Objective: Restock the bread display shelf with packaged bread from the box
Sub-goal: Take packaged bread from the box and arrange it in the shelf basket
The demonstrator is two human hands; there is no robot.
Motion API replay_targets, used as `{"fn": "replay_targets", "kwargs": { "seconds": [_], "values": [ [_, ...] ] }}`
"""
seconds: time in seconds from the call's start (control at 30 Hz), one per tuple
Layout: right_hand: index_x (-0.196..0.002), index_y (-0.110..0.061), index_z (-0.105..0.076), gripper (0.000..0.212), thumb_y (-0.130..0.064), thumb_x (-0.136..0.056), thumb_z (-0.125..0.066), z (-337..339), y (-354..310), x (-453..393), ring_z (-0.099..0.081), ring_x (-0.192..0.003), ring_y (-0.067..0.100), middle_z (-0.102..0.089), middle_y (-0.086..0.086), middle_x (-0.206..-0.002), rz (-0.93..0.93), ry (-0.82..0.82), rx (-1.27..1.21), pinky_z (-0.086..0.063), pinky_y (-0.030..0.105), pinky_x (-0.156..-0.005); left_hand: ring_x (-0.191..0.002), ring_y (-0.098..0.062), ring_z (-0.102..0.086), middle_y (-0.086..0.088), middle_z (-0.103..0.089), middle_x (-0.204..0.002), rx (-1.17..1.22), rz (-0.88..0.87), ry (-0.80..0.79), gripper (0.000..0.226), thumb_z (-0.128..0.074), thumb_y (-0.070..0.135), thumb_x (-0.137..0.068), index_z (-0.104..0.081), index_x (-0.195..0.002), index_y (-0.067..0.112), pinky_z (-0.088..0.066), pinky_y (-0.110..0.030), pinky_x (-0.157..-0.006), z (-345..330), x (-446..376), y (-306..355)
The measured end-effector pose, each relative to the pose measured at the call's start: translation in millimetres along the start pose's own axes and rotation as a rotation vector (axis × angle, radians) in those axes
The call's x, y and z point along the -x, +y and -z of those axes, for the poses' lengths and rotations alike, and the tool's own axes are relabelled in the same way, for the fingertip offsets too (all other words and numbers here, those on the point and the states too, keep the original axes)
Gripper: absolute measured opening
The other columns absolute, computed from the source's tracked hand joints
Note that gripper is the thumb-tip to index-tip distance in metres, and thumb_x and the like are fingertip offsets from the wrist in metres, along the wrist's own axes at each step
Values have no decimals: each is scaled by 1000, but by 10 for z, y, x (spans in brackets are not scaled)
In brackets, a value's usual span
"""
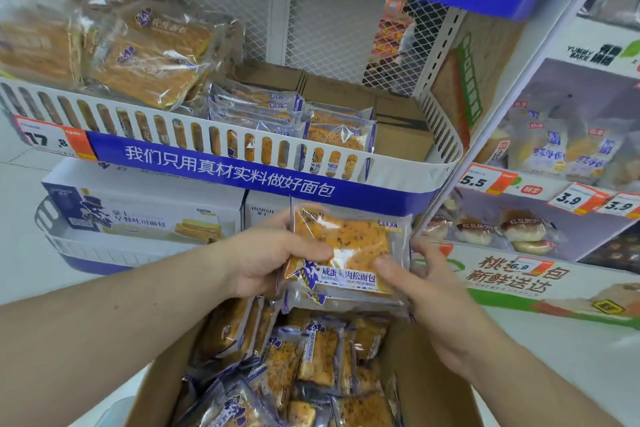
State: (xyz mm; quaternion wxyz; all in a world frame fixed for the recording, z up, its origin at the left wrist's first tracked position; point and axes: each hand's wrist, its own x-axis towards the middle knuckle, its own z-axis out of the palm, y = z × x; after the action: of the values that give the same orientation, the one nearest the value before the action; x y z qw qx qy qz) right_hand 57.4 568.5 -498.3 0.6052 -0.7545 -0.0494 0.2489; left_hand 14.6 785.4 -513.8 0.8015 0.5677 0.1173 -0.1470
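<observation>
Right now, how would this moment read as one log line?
left hand: holds packet | right hand: holds packet | box: has packets | shelf: part filled

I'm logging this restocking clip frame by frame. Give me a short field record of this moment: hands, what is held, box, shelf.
left hand: grips the held bread packet's left edge
right hand: grips its lower right corner
held bread packet: above the box, below the shelf front
cardboard box: open, many packets still inside
display shelf: same packets stacked mid-shelf, brown cartons showing to the right
</observation>
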Motion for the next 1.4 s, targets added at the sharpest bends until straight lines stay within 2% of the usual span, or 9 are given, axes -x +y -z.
{"fn": "replay_targets", "kwargs": {
  "seconds": [0.23,0.43,0.53,0.67,0.8,1.07,1.2,1.3,1.4],
  "values": [
    [-120,-15,-62,31,-28,-93,-58,-80,-6,-5,-74,-96,26,-77,9,-105,-81,-119,-269,-58,43,-84,-95,-33,-73,-15,-75,-105,-27,-75,95,50,-75,26,-72,-53,-117,19,-58,-48,-86,-69,19,36],
    [-131,-12,-52,60,-6,-74,-70,-23,-20,-20,-72,-101,28,-75,11,-110,-128,-210,-215,-55,43,-86,-94,-33,-73,-16,-73,-108,-138,-89,93,57,-80,17,-70,-53,-120,22,-59,-50,-85,-34,22,113],
    [-145,-33,-32,99,-12,-67,-89,8,-153,-42,-60,-119,14,-58,-9,-136,33,-60,203,-54,38,-92,-92,-28,-74,-10,-68,-112,-267,-143,116,52,-77,6,-79,-52,-117,31,-61,-44,-79,-35,33,212],
    [-155,-40,-6,127,-64,-55,-81,26,-441,-125,-13,-148,8,-10,-20,-160,384,-40,1072,-23,38,-120,-102,-20,-69,2,-60,-118,-462,-234,87,61,-76,6,-83,-47,-122,43,-62,-38,-76,-83,80,332],
    [-150,-41,-20,111,-63,-59,-81,-61,-630,-327,-47,-128,4,-43,-21,-146,413,-290,1117,-47,31,-105,-102,-14,-70,5,-64,-113,-561,-324,29,78,-79,2,-78,-41,-131,45,-62,-40,-80,-79,135,444],
    [-105,-39,-57,42,-47,-72,-82,-162,-885,-529,-62,-86,1,-64,-17,-94,578,-190,1060,-54,28,-77,-115,-6,-58,19,-52,-127,-634,-582,207,72,-83,23,-76,-40,-128,49,-59,-31,-86,102,88,663],
    [-112,-27,-60,50,-51,-72,-79,53,-1393,-653,-65,-86,19,-67,-7,-94,868,230,1257,-53,36,-74,-129,2,-42,18,-46,-140,-849,-739,491,57,-67,38,-88,-41,-139,37,-38,-29,-109,296,-4,780],
    [-98,-26,-54,39,-53,-76,-72,122,-1779,-758,-64,-88,27,-63,-4,-88,929,413,1542,-37,30,-65,-151,-13,2,10,-4,-165,-1498,-483,571,81,-59,54,-89,-13,-155,37,0,-46,-121,492,-124,729],
    [-96,-32,-49,31,-49,-80,-68,51,-1965,-942,-62,-89,22,-64,-6,-92,834,353,1860,-36,30,-66,-148,-21,27,7,21,-163,-1700,-271,546,97,-56,59,-88,13,-154,38,16,-51,-116,608,-221,591]
  ]
}}
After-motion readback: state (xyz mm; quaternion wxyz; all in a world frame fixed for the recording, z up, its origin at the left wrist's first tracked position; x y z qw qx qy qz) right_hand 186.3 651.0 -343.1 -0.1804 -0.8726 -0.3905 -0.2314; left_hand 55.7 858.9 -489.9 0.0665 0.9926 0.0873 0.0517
